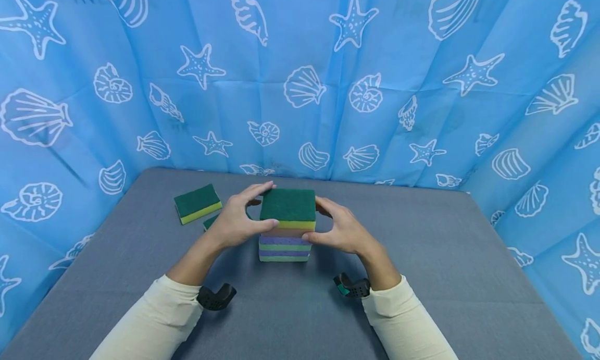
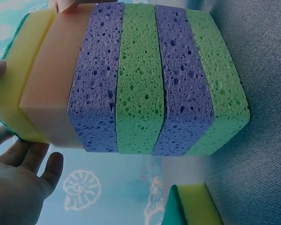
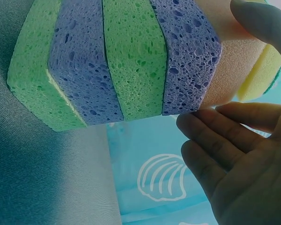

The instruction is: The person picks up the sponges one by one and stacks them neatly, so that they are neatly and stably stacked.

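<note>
A stack of sponges stands in front of me. On top lies a scouring sponge with a dark green pad and yellow foam, above a peach sponge. Below these come a purple sponge, a light green one, another purple one and a light green one on the table. My left hand holds the scouring sponge from the left, thumb on its yellow front edge and fingers behind. From the right, my right hand grips the peach sponge, thumb on its front and fingers along the side.
A green and yellow scouring sponge lies on the grey table to the left. Another scouring sponge is partly hidden behind my left hand. A blue curtain with white shells and starfish hangs behind the table.
</note>
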{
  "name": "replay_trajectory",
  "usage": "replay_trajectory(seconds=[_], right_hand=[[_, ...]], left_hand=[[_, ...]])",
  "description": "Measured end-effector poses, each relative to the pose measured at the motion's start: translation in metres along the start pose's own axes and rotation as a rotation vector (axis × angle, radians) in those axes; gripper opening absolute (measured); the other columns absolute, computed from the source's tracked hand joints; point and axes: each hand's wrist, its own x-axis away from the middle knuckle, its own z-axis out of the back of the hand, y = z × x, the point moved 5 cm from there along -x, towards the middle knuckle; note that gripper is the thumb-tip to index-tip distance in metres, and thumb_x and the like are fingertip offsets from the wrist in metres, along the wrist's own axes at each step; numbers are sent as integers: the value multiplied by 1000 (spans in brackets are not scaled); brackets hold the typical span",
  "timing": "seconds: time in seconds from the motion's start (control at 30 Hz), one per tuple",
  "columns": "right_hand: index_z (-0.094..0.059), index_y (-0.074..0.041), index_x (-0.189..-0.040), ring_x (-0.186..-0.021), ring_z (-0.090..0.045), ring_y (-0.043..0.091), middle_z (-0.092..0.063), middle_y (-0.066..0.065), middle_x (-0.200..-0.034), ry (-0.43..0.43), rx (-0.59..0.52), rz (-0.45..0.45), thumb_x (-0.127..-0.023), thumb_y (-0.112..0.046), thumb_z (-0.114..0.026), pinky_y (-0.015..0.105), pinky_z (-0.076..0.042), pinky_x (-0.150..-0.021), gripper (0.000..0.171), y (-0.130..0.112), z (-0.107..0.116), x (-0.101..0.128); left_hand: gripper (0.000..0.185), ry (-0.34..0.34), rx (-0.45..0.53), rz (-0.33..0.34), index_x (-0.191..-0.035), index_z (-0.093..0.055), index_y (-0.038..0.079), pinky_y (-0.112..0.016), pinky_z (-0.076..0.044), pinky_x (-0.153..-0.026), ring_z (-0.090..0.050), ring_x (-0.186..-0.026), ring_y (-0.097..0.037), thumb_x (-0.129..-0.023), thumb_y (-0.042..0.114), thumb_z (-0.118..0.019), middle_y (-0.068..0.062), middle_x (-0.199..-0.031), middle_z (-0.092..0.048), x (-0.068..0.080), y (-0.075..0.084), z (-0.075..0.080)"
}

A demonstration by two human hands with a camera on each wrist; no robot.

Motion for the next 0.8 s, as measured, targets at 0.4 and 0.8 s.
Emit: replay_trajectory(seconds=[0.4,0.8], right_hand=[[-44,-14,-144,-121,-49,20,-55,0,-131,-3,4,-8,-79,-30,-81,52,-39,-99,76,-4,2,0],[-39,-13,-148,-121,-49,19,-53,1,-133,25,7,15,-80,-39,-78,49,-38,-101,82,-2,9,2]], left_hand=[[73,-7,-17,-1,-145,-42,3,-52,-39,-97,-44,-126,-26,-81,13,-77,-12,-140,-47,-1,-3,-2],[73,-19,-20,9,-146,-41,5,-51,-40,-95,-46,-122,-26,-83,15,-76,-12,-140,-47,-2,-3,-2]])
